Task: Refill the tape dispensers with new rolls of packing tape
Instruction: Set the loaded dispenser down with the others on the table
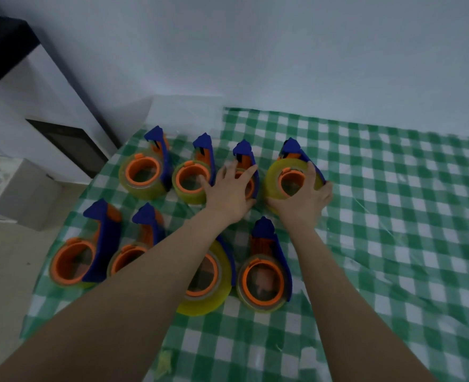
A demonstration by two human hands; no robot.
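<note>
Two rows of four dispensers (145, 172), carrying yellowish rolls, stand on the left part of your green-checked table (393, 216). Your left hand (229, 188) lies flat, fingers spread, on the third dispenser (244, 148) of the far row. Just right of it, your right hand (305, 201) curls around the roll (273, 172) on the fourth dispenser (291, 146), gripping it.

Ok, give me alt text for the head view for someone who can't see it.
The right hand grips the tape roll on the rightmost back-row dispenser while the left hand lies spread on its neighbour. Eight blue-and-orange tape dispensers stand in two rows of four on a green checked tablecloth.
</note>
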